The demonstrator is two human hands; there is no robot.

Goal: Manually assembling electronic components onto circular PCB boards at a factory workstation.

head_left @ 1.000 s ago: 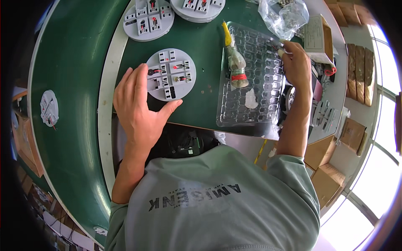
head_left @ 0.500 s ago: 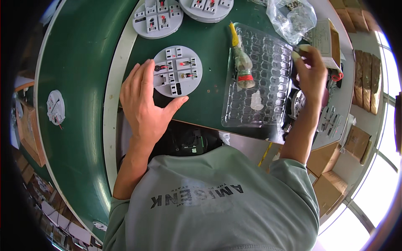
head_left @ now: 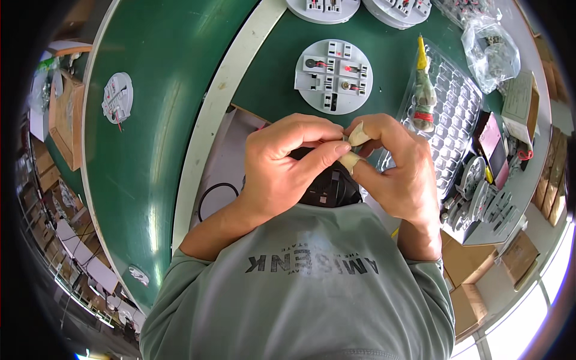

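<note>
My left hand and my right hand meet above the near table edge. Their fingertips pinch together around a tiny item that I cannot make out. Pale tape or finger cots cover my right thumb and forefinger tips. Just beyond the hands lies a round light-grey disc carrying small grey blocks, red parts, a black round knob and a small bulb-like piece. To its right, a screwdriver-like tool with a yellow tip and a wrapped, red-banded handle rests on a clear plastic tray.
More grey discs stand at the far edge. A clear bag of small metal parts and an open carton are at the right, near stacked round parts. Left of the pale rail, another disc lies on a green surface.
My right hand has come from the tray's far right side to meet my left. My left hand has left the disc's edge and closed its fingers. The view has shifted.
</note>
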